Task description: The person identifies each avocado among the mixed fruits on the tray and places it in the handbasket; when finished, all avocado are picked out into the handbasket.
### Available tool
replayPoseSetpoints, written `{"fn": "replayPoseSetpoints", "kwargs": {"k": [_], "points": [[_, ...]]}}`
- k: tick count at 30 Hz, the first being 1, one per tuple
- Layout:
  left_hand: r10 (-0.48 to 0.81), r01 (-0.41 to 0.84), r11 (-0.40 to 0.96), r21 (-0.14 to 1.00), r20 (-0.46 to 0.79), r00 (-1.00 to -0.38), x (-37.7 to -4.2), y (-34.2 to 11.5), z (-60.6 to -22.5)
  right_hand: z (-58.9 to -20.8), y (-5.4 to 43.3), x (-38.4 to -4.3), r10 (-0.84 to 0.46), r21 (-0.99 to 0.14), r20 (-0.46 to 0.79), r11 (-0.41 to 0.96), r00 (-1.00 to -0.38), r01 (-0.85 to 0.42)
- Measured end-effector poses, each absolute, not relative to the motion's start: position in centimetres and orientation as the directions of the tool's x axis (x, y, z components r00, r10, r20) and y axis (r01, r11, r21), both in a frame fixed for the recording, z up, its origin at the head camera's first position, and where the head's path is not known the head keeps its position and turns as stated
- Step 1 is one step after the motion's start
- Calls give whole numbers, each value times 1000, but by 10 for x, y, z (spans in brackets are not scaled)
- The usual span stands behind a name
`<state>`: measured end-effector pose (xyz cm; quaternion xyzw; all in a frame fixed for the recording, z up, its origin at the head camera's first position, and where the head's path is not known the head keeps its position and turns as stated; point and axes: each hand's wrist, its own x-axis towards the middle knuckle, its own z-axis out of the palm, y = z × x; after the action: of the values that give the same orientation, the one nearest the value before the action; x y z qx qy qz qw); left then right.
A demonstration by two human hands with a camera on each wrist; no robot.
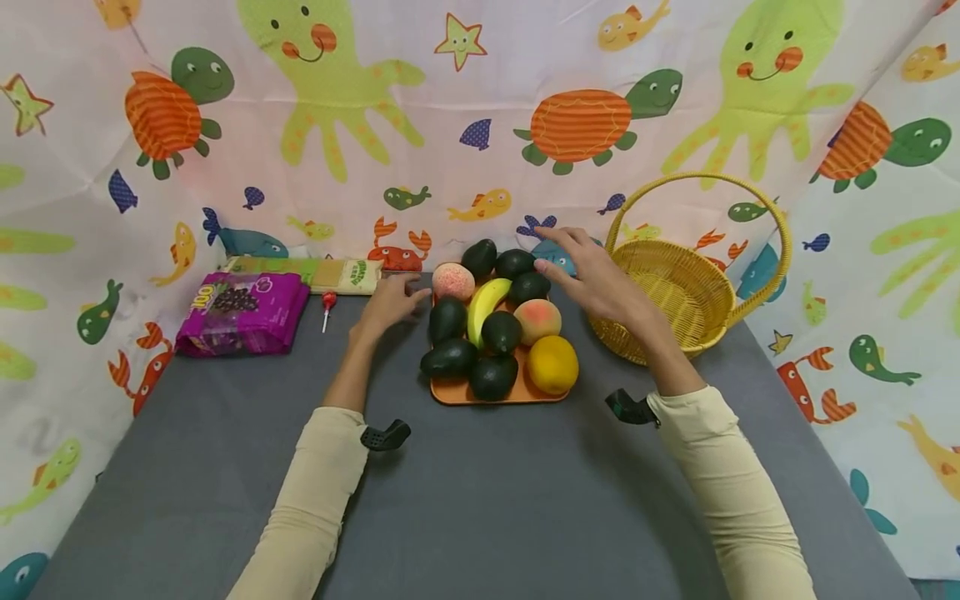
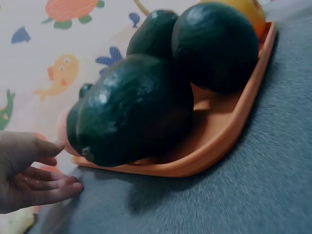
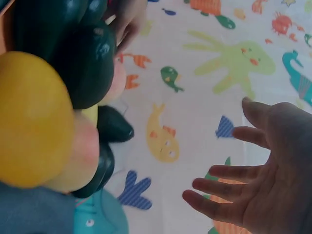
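An orange tray (image 1: 498, 400) bears several dark green avocados (image 1: 448, 358), a yellow banana (image 1: 487, 304), two peaches (image 1: 540, 321) and a round yellow-orange fruit (image 1: 553, 365). My left hand (image 1: 388, 304) is just left of the tray near the back peach (image 1: 453, 282), fingers loosely bent and nothing in them. In the left wrist view that hand (image 2: 27, 175) appears beside a large avocado (image 2: 136, 107), apart from it. Over the tray's back right side hovers my right hand (image 1: 600, 279), fingers spread. The right wrist view shows its palm (image 3: 253, 195) holding nothing.
A yellow wicker basket (image 1: 667, 292) with a tall handle stands right of the tray, partly behind my right hand. To the left lie a purple grape-pictured package (image 1: 243, 315), a flat green-and-beige packet (image 1: 330, 275) and a red lollipop (image 1: 328, 302). A printed cloth surrounds the grey table (image 1: 480, 500).
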<state>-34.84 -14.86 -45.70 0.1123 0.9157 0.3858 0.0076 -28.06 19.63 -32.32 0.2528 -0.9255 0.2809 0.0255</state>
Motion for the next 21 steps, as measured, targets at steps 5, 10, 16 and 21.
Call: {"fn": "replayPoseSetpoints", "kwargs": {"k": [5,10,16,21], "points": [[205,153,682,716,14,-979,-360,-147,-468,-317,185,-275,-536,-491,174,680,-826,-545],[226,190,702,687,38,-973,-366,-150,-473,-313,172,-277,-611,-476,181,631,-771,-612],[244,227,698,679,73,-967,-374,-147,-479,-305,165,-293,-659,-471,150,608,-737,-639],[259,248,668,702,93,-961,-379,-143,-486,-298,165,-308,-712,-474,58,597,-699,-647]]}}
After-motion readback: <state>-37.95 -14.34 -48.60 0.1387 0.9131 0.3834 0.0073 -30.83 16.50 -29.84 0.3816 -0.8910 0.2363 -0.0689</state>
